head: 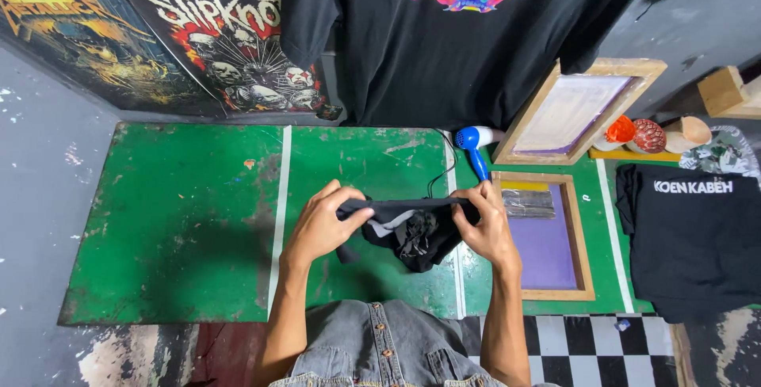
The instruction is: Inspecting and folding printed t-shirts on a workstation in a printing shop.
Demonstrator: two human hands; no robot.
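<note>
I'm looking straight down at a bunched black garment [412,228], held just above the green table [182,221], near its middle and close to my body. My left hand [321,224] is closed on the garment's left end, thumb on top, fingers curled under the fabric. My right hand [485,224] pinches the right end the same way, so the top edge runs stretched between both hands while the rest sags in folds below. Just right of my right hand lies a wooden screen frame [547,236] with purple mesh, flat on the table. Above it a blue hair dryer [476,145] rests beside a second frame [575,110] that is propped up at a tilt. Far right sits a stack of folded black shirts [694,236]. A black printed shirt [468,38] hangs behind the table.
</note>
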